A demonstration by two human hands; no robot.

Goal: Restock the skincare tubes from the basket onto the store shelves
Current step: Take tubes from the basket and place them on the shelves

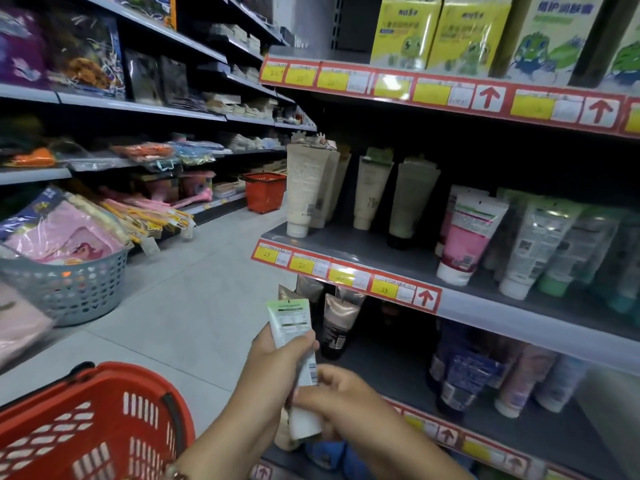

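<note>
Gripping one white tube [295,344] upright, left hand [273,362] curled round its middle, right hand [332,393] pinched its lower end; tube was just right of the red basket [100,420], below the middle shelf [485,299].

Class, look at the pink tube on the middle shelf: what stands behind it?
Behind the pink tube more pink-and-white tubes peek out. How many fill the row is hidden by the front tube and shadow.
</note>
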